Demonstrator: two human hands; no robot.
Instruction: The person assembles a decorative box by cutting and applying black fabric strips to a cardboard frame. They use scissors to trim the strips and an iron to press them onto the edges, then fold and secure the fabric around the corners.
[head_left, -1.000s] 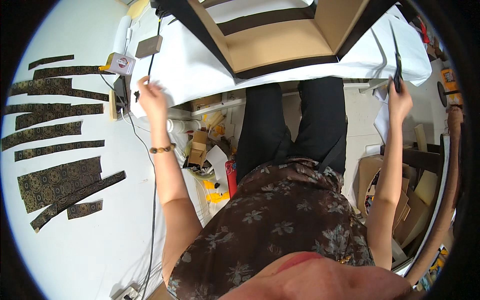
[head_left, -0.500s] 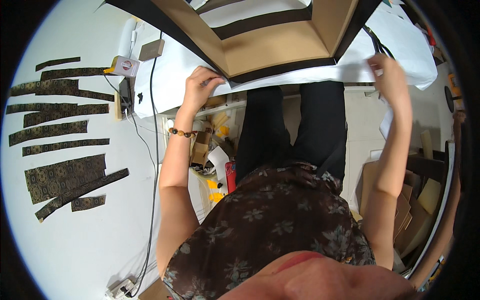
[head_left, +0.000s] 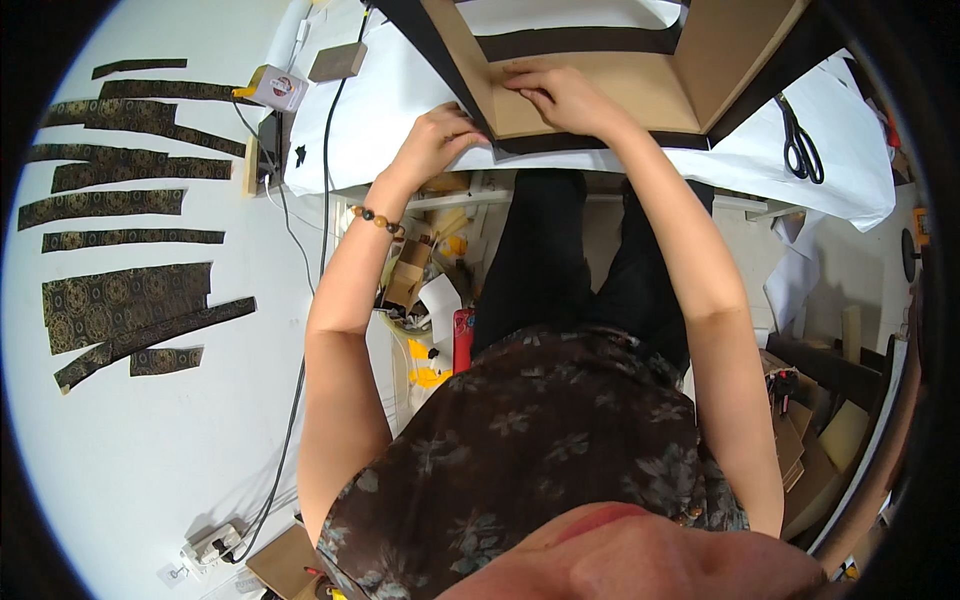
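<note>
Flanking the near left corner of the open, black-edged box frame [head_left: 650,95], the two hands sit on opposite faces of one side panel: the right hand [head_left: 570,98] reaches inside with bent fingers near the tan inner face, while the left hand [head_left: 436,145] curls at the dark outside. Such a placing could steady that panel between them (whether either is closed on anything small, I cannot tell). The frame stands at the near edge of the white-covered worktop [head_left: 380,110], probably for easy reach. Scissors [head_left: 793,132] lie to its right, which leaves both hands free. At left, dark patterned strips [head_left: 100,208] are spread in rows on a white surface [head_left: 130,450], likely to keep them distinct.
</note>
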